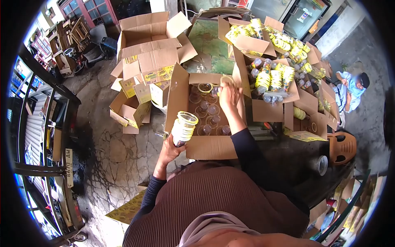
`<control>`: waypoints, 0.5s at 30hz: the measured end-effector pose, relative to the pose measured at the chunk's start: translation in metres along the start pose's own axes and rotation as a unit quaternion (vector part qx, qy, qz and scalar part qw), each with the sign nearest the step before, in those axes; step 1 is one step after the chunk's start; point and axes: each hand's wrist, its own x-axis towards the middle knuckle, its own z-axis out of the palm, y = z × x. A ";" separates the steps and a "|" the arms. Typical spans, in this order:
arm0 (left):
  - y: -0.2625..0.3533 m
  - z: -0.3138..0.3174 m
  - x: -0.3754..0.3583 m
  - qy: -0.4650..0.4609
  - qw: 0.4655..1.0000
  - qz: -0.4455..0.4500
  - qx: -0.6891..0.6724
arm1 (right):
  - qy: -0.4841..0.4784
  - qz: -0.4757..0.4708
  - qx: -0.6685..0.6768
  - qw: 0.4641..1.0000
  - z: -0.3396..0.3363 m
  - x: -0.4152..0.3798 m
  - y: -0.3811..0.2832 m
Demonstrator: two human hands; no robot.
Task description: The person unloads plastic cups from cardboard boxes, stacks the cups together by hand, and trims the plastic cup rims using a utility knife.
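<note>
My left hand (170, 149) is wrapped round the lower part of a stack of clear plastic cups (184, 128) with yellow rims, held up left of the open cardboard box (212, 147). Over the box's far right part, my right hand (230, 96) has its fingers closed on a clear plastic cup (226, 80), partly hidden by the hand. Inside the box several clear cups (213, 109) stand in rows. One cup with a yellowish rim (204, 87) sits near the box's far wall.
Open boxes holding yellow-rimmed cup stacks (282, 77) stand to the right. Several cardboard boxes (144, 61) are piled at the back left. A person (353, 91) sits at far right, near an orange plastic chair (342, 148). A metal rack (49, 164) lines the left side.
</note>
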 end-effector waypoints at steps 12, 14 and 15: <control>0.007 0.002 -0.005 0.013 1.000 -0.012 0.005 | 0.150 -0.146 0.127 0.969 -0.003 0.015 -0.027; 0.002 0.002 -0.006 0.028 1.000 0.007 -0.011 | 0.172 -0.153 0.139 0.963 0.001 0.012 -0.022; 0.002 0.002 -0.008 0.029 0.999 0.006 -0.011 | 0.171 -0.154 0.141 0.963 0.006 0.012 -0.018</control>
